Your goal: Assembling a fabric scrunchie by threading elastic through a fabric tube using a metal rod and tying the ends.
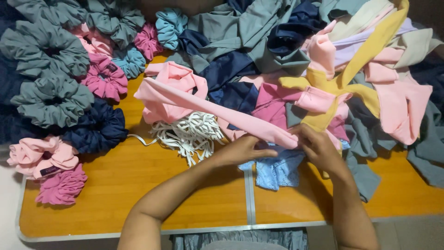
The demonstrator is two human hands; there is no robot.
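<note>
A long light pink fabric tube runs from a bunched end at the upper left down to my hands. My left hand and my right hand both pinch its near end over the middle of the wooden folding table. A bundle of white elastic strips lies just left of my left hand. A light blue lacy cloth sits under my hands.
Finished scrunchies in grey-green, magenta, navy, pink and light blue fill the table's left side. A pile of mixed fabric pieces covers the back and right.
</note>
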